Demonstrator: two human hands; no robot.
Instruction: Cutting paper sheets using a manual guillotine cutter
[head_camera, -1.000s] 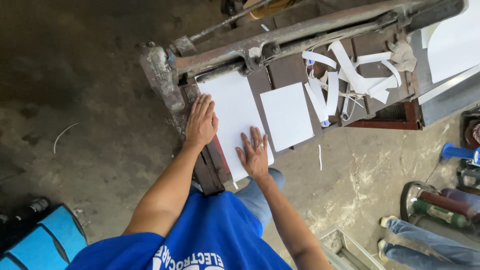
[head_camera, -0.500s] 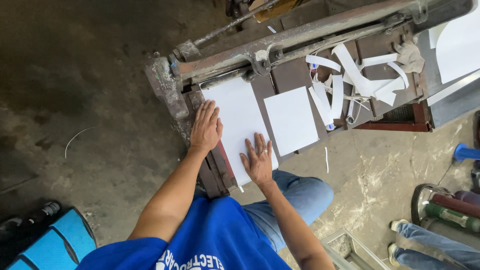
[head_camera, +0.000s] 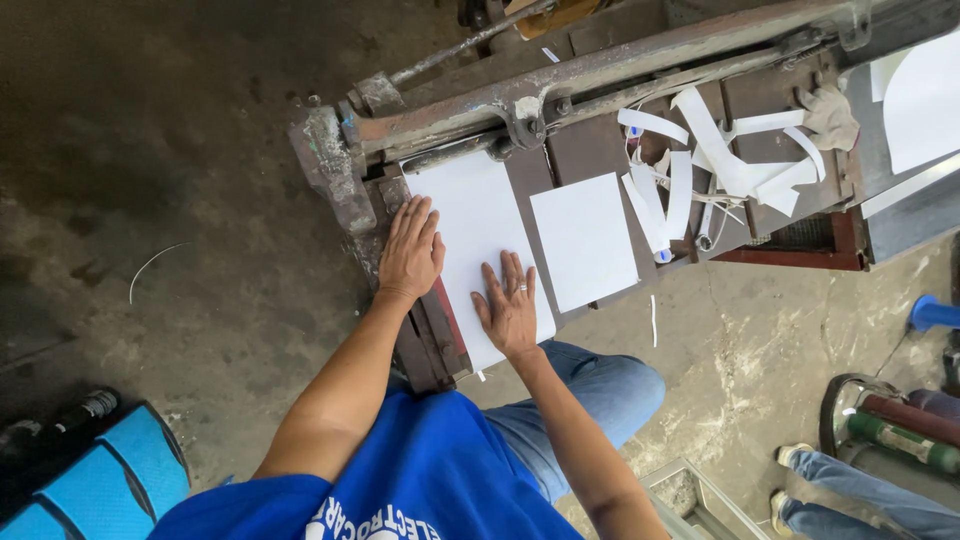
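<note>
Both open palms, left hand (head_camera: 410, 250) and right hand (head_camera: 509, 305), press white sheet (head_camera: 478, 225) flat; she should keep its far edge square under the rusty blade bar (head_camera: 600, 75).

Person wearing bright blue short-sleeved shirt (head_camera: 430, 470), white lettering showing at chest. Blue denim jeans (head_camera: 570, 410) covering legs just right of shirt. Forearms bare. Right hand (head_camera: 510, 305) wearing thin band ring; left hand (head_camera: 410, 250) bare.
</note>
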